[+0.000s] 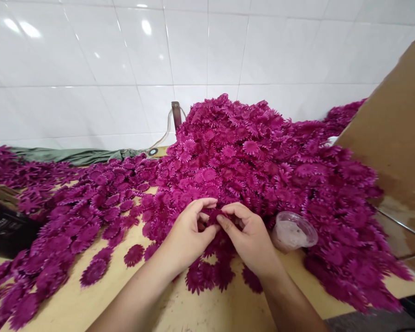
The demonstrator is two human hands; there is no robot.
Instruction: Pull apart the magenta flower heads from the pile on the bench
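My left hand (193, 230) and my right hand (245, 233) meet at the near edge of a tall heap of magenta fabric flowers (249, 152). Between their fingertips is a dark magenta flower piece (214, 216), pinched from both sides and partly covered by the fingers. Thumb and forefinger of each hand are closed on it. Just below the hands, several loose flower pieces (207, 276) lie on the yellowish tabletop (193, 311). Right of my right hand stands a clear round plastic tub (293, 230) with whitish, translucent contents.
More flower pieces (65, 230) spread across the left side of the table. A large cardboard box (394, 138) leans in at right, and a black box (10, 230) is at far left. Behind are green cloth (79, 156), an upright brown post (176, 115) and a white tiled wall (193, 46).
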